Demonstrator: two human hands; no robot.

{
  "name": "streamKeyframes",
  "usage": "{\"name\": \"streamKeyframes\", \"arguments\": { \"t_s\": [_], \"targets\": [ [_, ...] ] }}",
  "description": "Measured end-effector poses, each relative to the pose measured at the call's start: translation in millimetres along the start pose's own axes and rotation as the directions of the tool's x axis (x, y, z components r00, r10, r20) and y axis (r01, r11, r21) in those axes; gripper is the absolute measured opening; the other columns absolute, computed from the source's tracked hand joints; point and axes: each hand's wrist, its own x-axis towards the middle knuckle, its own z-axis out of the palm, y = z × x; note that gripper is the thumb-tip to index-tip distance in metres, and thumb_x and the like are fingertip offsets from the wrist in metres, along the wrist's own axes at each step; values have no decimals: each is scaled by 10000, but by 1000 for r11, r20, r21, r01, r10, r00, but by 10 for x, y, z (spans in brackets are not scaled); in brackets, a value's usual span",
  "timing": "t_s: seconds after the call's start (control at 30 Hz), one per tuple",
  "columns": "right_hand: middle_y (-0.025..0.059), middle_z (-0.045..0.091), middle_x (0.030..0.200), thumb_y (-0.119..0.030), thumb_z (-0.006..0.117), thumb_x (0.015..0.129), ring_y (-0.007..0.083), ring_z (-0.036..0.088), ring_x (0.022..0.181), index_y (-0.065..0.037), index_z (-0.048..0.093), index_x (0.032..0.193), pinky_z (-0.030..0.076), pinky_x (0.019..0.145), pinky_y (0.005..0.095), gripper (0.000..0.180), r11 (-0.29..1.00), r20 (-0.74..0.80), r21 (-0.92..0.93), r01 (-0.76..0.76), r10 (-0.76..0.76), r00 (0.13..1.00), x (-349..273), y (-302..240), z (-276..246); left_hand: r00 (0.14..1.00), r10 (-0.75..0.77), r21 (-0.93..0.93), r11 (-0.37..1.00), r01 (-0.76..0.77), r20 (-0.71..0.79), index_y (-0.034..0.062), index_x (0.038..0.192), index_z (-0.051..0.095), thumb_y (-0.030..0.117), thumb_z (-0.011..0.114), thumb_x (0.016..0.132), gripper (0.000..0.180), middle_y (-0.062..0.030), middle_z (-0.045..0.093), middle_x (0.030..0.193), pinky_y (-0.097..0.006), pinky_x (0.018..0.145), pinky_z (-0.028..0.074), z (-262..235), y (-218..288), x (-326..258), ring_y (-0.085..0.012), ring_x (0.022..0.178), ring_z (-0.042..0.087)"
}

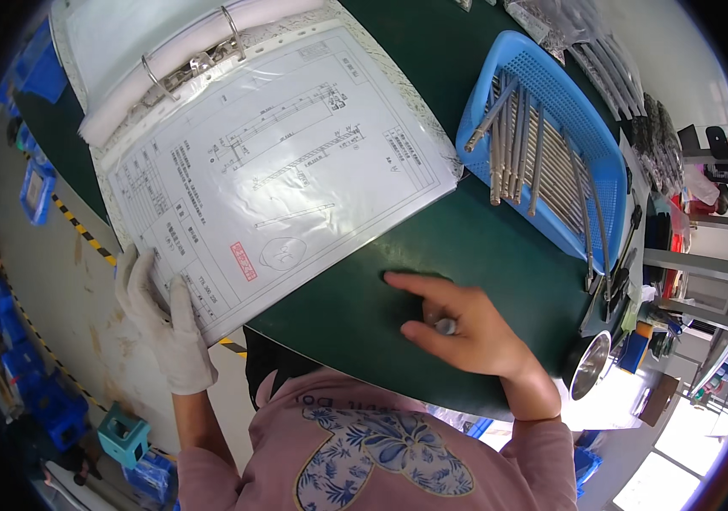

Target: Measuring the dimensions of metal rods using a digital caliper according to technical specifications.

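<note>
An open ring binder [108, 119] lies on the green table with a printed technical drawing [313, 179] in a clear sleeve. At its near-left corner is my left hand [166, 332] in a white glove, fingers stretched and apart, touching the sheet's edge. Over the green tabletop to the right of the binder hovers my bare right hand [470, 328]. Its index finger points left toward the drawing, while the other fingers curl round a small grey cylindrical piece [445, 325]; most of that piece is hidden in the palm.
A blue perforated basket [543, 64] with many slim metal rods [530, 153] stands at the right. Bagged metal parts [611, 72] lie beyond it. A round metal bowl [588, 364] sits by the table's right edge. A teal stool [123, 436] stands on the floor at lower left.
</note>
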Motion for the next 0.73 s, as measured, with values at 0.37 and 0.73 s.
{"name": "streamKeyframes", "arguments": {
  "t_s": [0.37, 0.73],
  "targets": [
    [100, 609, 647, -79, 628, 710, 200, 563, 468, -55, 615, 1050, 441, 472, 282, 341, 926, -257, -378, 8, -113, 960, -268, 12, 105, 1000, -18, -31, 999, 18, -8, 37, 1186, 418, 80, 494, 791, 404, -160, 309, 1298, -370, 1038, 200, -17, 10, 3, -281, 1240, 275],
    [141, 617, 702, -68, 632, 696, 250, 578, 516, -30, 631, 987, 447, 479, 297, 293, 799, -211, -584, 143, -320, 924, -366, 181, 112, 999, 16, 10, 1000, -15, -47, 47, 1169, 447, 97, 516, 793, 385, -151, 320, 1295, -363, 1037, 203, 19, -54, -12, -279, 1233, 292]
  ]
}}
